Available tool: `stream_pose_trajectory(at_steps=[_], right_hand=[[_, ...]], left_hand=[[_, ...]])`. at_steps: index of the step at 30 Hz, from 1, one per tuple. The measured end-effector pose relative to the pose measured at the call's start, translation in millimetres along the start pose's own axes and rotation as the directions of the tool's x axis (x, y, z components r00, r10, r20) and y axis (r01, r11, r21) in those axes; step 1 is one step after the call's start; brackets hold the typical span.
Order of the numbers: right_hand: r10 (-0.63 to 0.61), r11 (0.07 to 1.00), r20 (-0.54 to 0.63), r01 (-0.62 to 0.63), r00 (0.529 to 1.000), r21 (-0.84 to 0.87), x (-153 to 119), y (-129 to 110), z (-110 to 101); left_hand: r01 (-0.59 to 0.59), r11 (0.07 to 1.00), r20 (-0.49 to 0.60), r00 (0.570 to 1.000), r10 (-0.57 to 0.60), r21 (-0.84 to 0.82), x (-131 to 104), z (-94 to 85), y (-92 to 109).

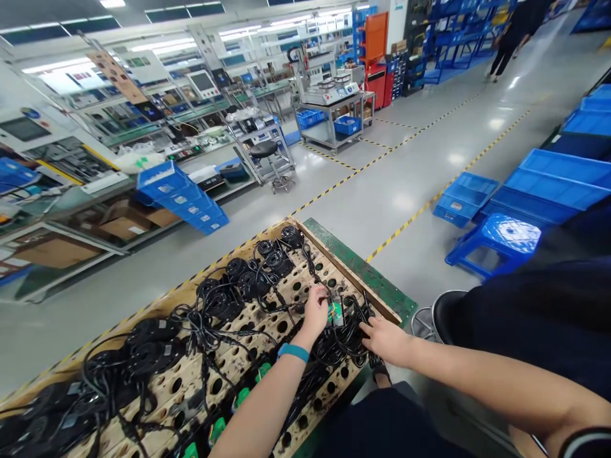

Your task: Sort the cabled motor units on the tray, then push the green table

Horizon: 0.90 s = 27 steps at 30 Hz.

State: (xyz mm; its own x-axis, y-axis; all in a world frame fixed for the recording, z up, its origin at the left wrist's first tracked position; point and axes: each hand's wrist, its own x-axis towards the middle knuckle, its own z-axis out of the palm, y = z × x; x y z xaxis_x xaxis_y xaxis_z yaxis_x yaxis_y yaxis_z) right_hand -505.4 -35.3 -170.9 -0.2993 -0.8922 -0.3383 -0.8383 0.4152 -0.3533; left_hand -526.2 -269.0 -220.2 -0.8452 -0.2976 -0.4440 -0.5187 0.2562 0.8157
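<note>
The small green circuit board (337, 312) sits near the far right end of the wooden tray (286, 413), half buried in black cables (341, 340), and that is where I have both hands working. My left hand (316, 310), with a blue wristband (293, 352) on that arm, is curled over the board's left edge with the fingers bent down onto it; it looks like a pinch on the board or on a wire beside it, though I cannot tell for sure from this angle. My right hand (386, 340) lies flat just right of the board, fingers spread and pressing on the cable bundle, closed on nothing. The two hands are near each other but not touching, with the board between them. I judge this to be the step of seating or freeing this one board among its wires. The next move calls for keeping the right hand's hold-down steady while the left works the board without snagging a cable loop. Farther along the tray, the holes carry more black coiled parts (224, 296) and tangled leads, and a few green pieces (241, 397) show near my left forearm. Beyond the tray lie grey floor with yellow striped lines, a blue stool (496, 245), stacked blue bins (184, 197), and workbenches; a person (513, 32) walks far off.
</note>
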Motion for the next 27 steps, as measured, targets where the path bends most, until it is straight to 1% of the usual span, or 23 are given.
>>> stream_pose_trajectory(at_steps=[2,4,6,8,10,11,13,15,17,18,20,22,25,27], right_hand=[[-0.001,1.0,-0.061,0.0,0.998,-0.003,-3,8,12],[0.039,0.999,-0.104,-0.04,0.994,-0.009,-7,16,15],[0.086,0.996,-0.105,-0.089,0.991,-0.018,-11,24,11],[0.107,0.994,-0.085,-0.107,0.991,0.006,-15,31,6],[0.121,0.989,-0.071,-0.114,0.99,0.091,-19,37,1],[0.141,0.982,-0.083,-0.128,0.987,0.14,-22,39,-1],[0.201,0.966,-0.171,-0.166,0.965,0.199,-27,42,0],[0.242,0.963,-0.315,-0.189,0.918,0.192,-28,44,8],[0.228,0.972,-0.428,-0.178,0.875,0.155,-23,45,19],[0.204,0.978,-0.456,-0.158,0.866,0.138,-19,44,25],[0.147,0.988,-0.466,-0.109,0.872,0.107,-5,43,37],[0.105,0.994,-0.436,-0.075,0.894,0.085,11,41,44],[0.103,0.993,-0.353,-0.077,0.93,0.085,34,42,48],[0.103,0.992,-0.303,-0.076,0.947,0.1,46,46,46]], left_hand=[[-0.044,0.996,-0.06,0.997,0.048,0.075,1,19.6,-6],[-0.064,0.986,-0.115,0.99,0.082,0.152,4,34.4,-9],[-0.058,0.97,-0.162,0.982,0.099,0.238,8,42.9,-11],[-0.042,0.944,-0.182,0.977,0.107,0.326,9,47.5,-13],[-0.026,0.916,-0.178,0.978,0.105,0.399,8,52.4,-14],[-0.017,0.904,-0.174,0.98,0.101,0.427,6,56.2,-14],[0.007,0.886,-0.18,0.98,0.087,0.464,3,67.0,-14],[0.036,0.875,-0.204,0.976,0.072,0.482,2,80.5,-11],[0.067,0.864,-0.237,0.97,0.061,0.499,2,91.6,-8],[0.078,0.855,-0.247,0.967,0.06,0.512,3,94.6,-7],[0.076,0.83,-0.238,0.969,0.07,0.553,5,93.8,-5],[0.045,0.798,-0.192,0.977,0.09,0.601,5,84.5,-4],[-0.022,0.762,-0.107,0.987,0.119,0.647,-1,61.0,-6],[-0.069,0.737,-0.045,0.99,0.133,0.672,-12,43.2,-11]])
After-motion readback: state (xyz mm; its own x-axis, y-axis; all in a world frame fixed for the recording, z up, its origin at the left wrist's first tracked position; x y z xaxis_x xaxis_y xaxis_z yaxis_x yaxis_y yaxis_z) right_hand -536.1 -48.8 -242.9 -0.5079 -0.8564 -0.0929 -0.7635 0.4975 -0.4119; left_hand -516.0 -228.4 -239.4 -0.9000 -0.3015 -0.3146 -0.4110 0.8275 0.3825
